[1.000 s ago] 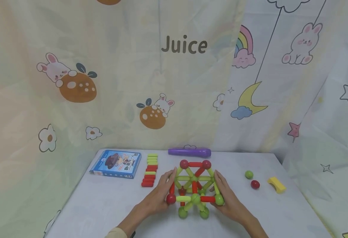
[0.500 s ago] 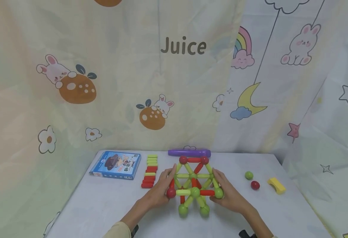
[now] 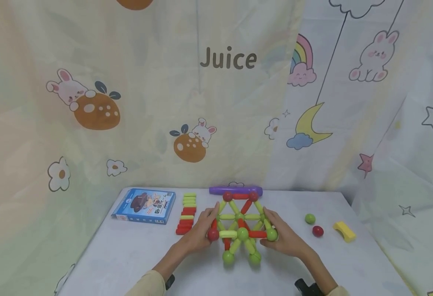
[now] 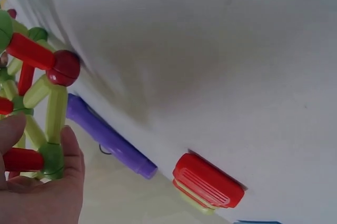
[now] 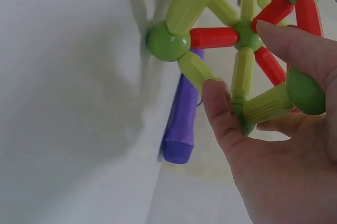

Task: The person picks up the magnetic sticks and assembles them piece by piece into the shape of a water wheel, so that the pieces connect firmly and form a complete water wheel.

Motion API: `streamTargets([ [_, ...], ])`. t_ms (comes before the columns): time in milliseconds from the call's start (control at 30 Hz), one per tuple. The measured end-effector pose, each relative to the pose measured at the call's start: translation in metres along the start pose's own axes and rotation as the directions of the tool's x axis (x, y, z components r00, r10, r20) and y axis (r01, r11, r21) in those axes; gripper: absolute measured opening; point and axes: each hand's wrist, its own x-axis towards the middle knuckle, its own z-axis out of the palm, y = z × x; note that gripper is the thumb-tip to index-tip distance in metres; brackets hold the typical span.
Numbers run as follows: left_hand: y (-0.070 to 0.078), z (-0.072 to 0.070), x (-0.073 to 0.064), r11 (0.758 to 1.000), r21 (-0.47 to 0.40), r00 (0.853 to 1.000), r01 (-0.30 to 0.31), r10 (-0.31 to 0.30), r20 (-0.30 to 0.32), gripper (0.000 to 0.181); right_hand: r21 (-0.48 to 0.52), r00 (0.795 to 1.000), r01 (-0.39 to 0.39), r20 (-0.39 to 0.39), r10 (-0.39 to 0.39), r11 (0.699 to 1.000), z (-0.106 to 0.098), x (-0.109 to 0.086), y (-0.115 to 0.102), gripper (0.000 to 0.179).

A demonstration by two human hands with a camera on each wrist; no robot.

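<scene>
Holding the ball-and-rod frame between them, your left hand and right hand gripped its sides, while loose rods lay on the surface.

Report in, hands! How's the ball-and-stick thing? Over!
Left hand and right hand: gripping opposite sides. Ball-and-stick frame: held between them. Purple tube: behind the frame, clear of both hands.

left fingers and right fingers hold a ball-and-stick frame
</scene>
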Motion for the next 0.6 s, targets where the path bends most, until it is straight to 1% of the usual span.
streamTargets([
  [100,0.001,-0.003,0.003,1.0,-0.026,1.0,0.01,-0.01,0.006,0.112,-0.016,1.0,0.001,0.012,-0.001,1.0,-0.003,0.005,0.002,0.099],
  [167,0.002,-0.003,0.005,0.999,-0.042,1.0,0.027,-0.027,0.012,0.11,0.0,0.999,-0.024,0.03,0.024,1.0,-0.005,0.007,0.002,0.098],
  [267,0.003,-0.002,0.007,0.997,-0.07,0.999,0.039,-0.039,0.004,0.105,0.055,0.994,-0.086,0.068,0.082,0.995,-0.009,0.009,0.0,0.095],
  [333,0.002,-0.001,0.008,0.995,-0.087,0.999,0.047,-0.048,-0.009,0.101,0.087,0.986,-0.142,0.098,0.133,0.986,-0.012,0.01,-0.003,0.095],
  [400,0.002,0.001,0.008,0.994,-0.103,0.998,0.047,-0.05,-0.026,0.098,0.093,0.978,-0.181,0.124,0.169,0.979,-0.014,0.01,-0.005,0.095],
  [500,0.0,0.003,0.007,0.992,-0.116,0.998,0.044,-0.05,-0.048,0.094,0.084,0.967,-0.218,0.156,0.203,0.972,-0.016,0.009,-0.008,0.094],
  [600,-0.001,0.006,0.006,0.992,-0.123,0.997,0.039,-0.046,-0.055,0.09,0.09,0.957,-0.246,0.184,0.227,0.965,-0.018,0.009,-0.01,0.092],
])
